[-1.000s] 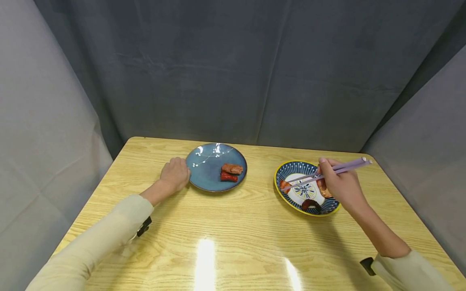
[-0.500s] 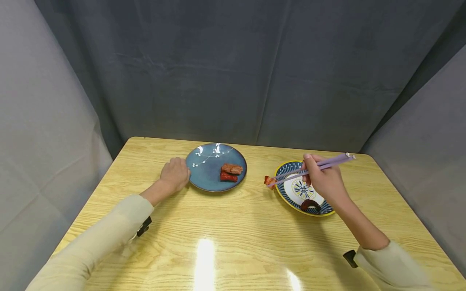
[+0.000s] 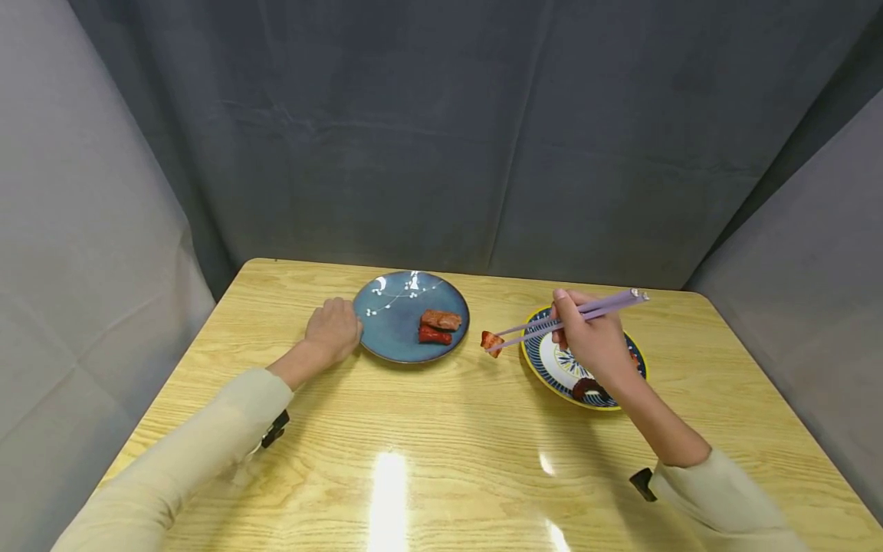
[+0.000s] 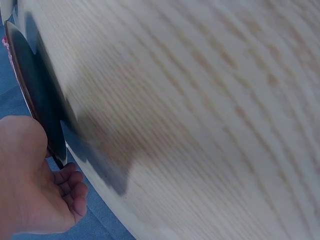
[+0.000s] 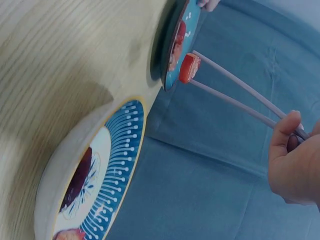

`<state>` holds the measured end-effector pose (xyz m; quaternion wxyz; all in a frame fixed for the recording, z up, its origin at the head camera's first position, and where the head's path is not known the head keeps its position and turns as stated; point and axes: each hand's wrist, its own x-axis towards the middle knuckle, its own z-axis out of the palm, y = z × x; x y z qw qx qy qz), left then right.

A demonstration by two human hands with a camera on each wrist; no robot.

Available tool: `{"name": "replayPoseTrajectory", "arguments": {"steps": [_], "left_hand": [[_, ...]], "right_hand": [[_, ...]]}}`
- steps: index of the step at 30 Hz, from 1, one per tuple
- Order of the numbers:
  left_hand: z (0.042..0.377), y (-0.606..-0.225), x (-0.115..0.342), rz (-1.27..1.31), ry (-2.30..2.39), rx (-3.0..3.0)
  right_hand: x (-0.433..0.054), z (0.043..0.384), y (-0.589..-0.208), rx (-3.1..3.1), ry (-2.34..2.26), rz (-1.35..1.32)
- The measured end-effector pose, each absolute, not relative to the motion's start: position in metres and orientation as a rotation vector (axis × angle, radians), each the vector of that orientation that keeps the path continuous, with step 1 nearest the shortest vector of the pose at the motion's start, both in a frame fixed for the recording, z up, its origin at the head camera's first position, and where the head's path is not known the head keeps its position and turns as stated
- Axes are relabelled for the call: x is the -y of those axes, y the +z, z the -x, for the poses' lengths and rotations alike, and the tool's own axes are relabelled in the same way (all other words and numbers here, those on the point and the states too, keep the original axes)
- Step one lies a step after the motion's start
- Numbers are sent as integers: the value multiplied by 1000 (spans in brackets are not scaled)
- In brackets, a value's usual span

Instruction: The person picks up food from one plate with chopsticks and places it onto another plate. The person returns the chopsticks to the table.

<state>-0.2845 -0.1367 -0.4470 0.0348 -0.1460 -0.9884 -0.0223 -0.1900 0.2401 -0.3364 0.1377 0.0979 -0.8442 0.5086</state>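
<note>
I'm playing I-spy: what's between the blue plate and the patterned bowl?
The head view shows a red food piece, pinched by purple chopsticks above the table.

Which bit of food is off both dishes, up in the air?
The reddish chunk pinched between the tips of the purple chopsticks; the other pieces lie on the blue plate or in the yellow-rimmed bowl.

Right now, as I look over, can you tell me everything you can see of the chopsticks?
The chopsticks are a slim, pale purple pair with whitish top ends; their surface looks smooth, but the material can't be told. The right hand holds them at a slant, tips lower and pointing toward the blue plate. The sticks spread apart toward the tips, which pinch a reddish piece of food in the air, between that plate and the bowl.
</note>
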Motion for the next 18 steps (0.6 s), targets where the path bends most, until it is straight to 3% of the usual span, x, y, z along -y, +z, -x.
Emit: {"name": "replayPoseTrajectory", "arguments": {"steps": [18], "left_hand": [[284, -447, 138, 448, -58, 3056]], "right_hand": [[-190, 181, -319, 2371, 1579, -354]]}}
